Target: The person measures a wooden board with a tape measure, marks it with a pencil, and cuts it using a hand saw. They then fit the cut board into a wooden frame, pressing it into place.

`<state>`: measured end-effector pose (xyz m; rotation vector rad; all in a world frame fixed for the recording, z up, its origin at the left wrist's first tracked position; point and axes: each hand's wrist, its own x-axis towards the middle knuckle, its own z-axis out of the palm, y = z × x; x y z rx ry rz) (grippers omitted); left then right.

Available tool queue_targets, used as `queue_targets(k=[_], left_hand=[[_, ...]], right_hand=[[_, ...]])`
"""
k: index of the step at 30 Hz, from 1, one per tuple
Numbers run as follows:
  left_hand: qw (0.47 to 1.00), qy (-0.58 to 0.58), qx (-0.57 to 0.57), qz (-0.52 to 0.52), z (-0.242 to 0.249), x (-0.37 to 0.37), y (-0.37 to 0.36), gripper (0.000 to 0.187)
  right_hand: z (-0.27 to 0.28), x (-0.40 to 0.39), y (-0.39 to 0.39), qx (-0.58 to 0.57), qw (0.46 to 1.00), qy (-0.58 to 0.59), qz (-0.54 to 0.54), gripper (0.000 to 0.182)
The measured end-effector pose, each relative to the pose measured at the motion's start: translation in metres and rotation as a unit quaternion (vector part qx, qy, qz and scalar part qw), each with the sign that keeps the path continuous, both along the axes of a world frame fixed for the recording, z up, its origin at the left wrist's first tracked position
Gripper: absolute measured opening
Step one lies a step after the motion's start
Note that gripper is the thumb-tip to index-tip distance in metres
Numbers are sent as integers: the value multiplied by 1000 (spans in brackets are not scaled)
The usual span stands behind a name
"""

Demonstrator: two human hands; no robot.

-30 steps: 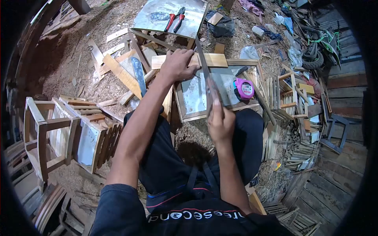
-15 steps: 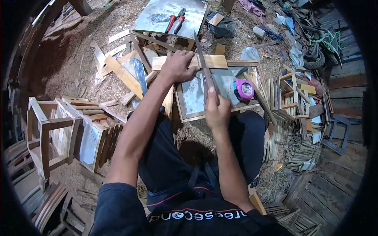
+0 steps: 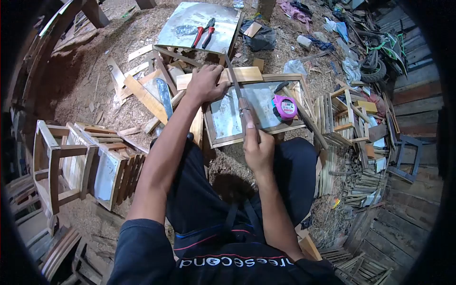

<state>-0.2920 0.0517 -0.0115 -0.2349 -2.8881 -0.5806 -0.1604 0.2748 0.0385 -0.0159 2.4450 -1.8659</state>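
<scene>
My right hand is closed round the straight handle of a long, narrow hand saw. Its dark blade points away from me and crosses a light wooden board; I cannot make out the teeth. To the left of the blade, my left hand holds the board down, its fingers over the top and far edge. The board rests along the far side of a wood-framed panel with a grey-white face. On that panel, right of the saw, are a pink tape measure and a hammer.
Red-handled pliers lie on a pale panel ahead. A blue-tinted blade and loose wood strips lie to the left. Wooden frames stand at left, with more stacked frames at right. Shavings cover the ground.
My right hand has drawn the saw back toward my body, its blade still across the board. My left hand stays on the board. The whole view has shifted slightly.
</scene>
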Motion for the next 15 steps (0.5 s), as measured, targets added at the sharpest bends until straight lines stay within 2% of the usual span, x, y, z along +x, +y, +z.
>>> queue_targets(k=[2, 4, 5, 6, 9, 10, 11, 13, 15], left_hand=[[1000, 13, -11, -6, -1, 1, 1, 61], [999, 6, 35, -3, -2, 5, 2, 52], [998, -11, 67, 7, -2, 4, 3, 48], [995, -24, 94, 25, 12, 6, 9, 40], [990, -9, -11, 141, -6, -7, 23, 41], [984, 29, -24, 177, -5, -8, 31, 44], [980, 21, -35, 197, -4, -10, 35, 45], [973, 29, -27, 226, -5, -14, 43, 46], [971, 23, -24, 237, -5, -17, 46, 46]], right_hand=[[2, 9, 3, 3, 1000, 5, 1, 56], [-2, 22, 5, -19, 1000, -14, 12, 56], [-14, 30, 5, -21, 999, 25, 10, 55], [-25, 37, 4, -27, 1000, 11, -1, 54], [-34, 38, 2, -52, 999, 2, -7, 53], [-35, 35, 2, -66, 998, 0, -4, 53], [-36, 33, 3, -69, 998, 6, -5, 53], [-36, 25, 6, -151, 987, -56, -13, 52], [-35, 18, 4, -139, 988, -59, -22, 52]])
